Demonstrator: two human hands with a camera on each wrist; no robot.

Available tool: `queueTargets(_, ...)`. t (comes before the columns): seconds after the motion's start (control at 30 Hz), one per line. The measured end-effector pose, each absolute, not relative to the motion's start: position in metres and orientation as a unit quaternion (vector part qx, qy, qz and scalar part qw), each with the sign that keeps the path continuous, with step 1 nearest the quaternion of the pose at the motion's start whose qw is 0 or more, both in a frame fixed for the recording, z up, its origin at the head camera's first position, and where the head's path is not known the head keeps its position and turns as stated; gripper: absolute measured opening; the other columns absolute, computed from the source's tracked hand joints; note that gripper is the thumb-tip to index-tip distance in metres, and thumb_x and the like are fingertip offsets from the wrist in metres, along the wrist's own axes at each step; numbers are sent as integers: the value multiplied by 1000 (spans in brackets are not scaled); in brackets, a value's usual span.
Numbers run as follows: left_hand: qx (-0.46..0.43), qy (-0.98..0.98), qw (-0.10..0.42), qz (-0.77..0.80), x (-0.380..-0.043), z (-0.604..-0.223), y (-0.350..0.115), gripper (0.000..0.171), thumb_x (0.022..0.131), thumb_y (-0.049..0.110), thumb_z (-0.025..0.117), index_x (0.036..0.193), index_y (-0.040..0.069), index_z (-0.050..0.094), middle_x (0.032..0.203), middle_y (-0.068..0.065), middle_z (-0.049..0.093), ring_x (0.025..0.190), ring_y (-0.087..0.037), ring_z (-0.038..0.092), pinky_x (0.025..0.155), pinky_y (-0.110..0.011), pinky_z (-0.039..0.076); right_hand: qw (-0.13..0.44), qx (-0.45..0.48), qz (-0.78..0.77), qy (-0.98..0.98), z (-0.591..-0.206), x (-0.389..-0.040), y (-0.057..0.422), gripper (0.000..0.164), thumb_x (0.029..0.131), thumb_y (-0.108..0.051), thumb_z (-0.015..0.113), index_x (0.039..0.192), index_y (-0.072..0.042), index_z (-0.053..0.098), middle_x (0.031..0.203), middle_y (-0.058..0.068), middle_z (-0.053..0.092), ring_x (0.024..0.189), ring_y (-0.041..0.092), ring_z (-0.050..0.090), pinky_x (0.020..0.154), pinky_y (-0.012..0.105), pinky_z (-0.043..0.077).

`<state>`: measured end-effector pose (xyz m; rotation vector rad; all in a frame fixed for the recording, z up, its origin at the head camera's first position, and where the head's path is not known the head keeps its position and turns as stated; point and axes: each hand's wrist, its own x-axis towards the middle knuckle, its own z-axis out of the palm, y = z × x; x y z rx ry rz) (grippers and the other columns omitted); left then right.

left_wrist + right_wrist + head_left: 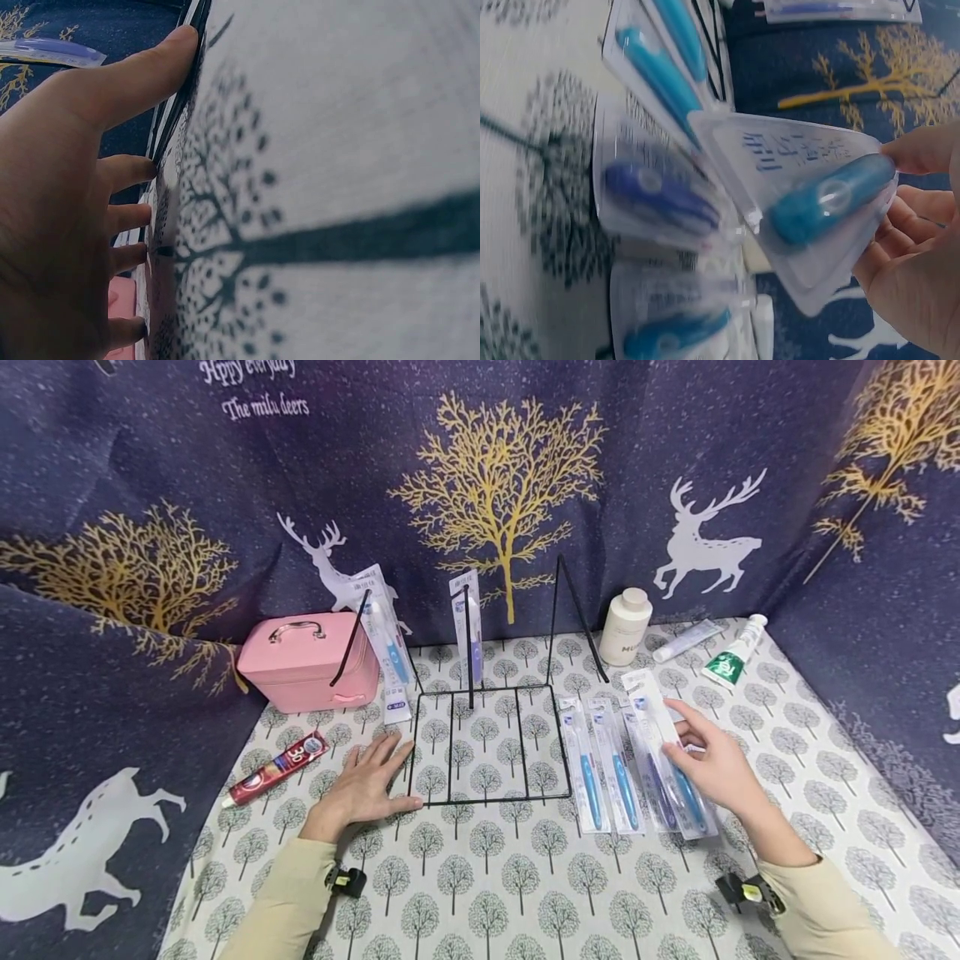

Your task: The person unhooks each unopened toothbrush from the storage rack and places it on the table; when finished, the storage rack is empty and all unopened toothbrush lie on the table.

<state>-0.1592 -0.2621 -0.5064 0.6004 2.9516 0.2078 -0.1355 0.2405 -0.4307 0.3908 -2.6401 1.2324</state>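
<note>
My right hand pinches a packaged toothbrush with a blue handle, raised at a tilt over the others. In the right wrist view its clear blister pack is between thumb and fingers. Beside it on the cloth lie several more packaged toothbrushes, blue and purple. My left hand rests on the cloth with fingers spread, its thumb at the front left corner of a black wire rack. From the rack's left hook hangs a blue toothbrush pack; on its middle hook hangs a purple one.
A pink case stands behind the left hand, with a red toothpaste tube in front of it. At the back right are a white bottle, a pale tube and a green-and-white tube. Dark fabric hangs behind the table.
</note>
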Motion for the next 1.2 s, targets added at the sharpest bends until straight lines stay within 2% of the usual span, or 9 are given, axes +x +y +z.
queueTargets(0.27,198,975,65,72,-157,-507,-262,98,70,77,48,147,23,19,154,-7,7,139,-35,11,107,-64,10,110,79,397,-908,-451,-142,273,61,83,-5,64,138,-14,40,90,13,62,73,-8,53,60,6,47)
queueTargets(0.57,199,975,65,75,-158,-510,-264,99,70,79,46,147,23,19,154,-7,7,139,-35,11,107,-65,9,91,32,373,-923,-456,-142,295,59,85,-6,60,139,-10,37,92,17,62,69,-10,52,55,11,45)
queueTargets(1.0,206,974,51,76,-159,-507,-264,99,69,78,47,146,21,22,154,-9,10,138,-37,14,106,-66,11,46,-38,333,-941,-471,-147,325,60,87,-14,59,141,-6,33,101,25,60,67,-14,46,54,12,44)
queueTargets(1.1,207,974,52,77,-159,-506,-263,99,70,78,47,146,21,22,154,-9,10,138,-37,14,106,-66,11,45,-47,332,-941,-475,-148,327,61,86,-12,59,140,-5,33,100,26,60,67,-12,46,53,12,45)
queueTargets(1.2,207,974,54,79,-159,-505,-263,98,70,77,48,146,21,21,154,-9,10,138,-36,14,106,-65,11,42,-54,333,-940,-481,-151,329,62,84,-10,60,139,-3,34,98,26,60,68,-5,51,53,13,45)
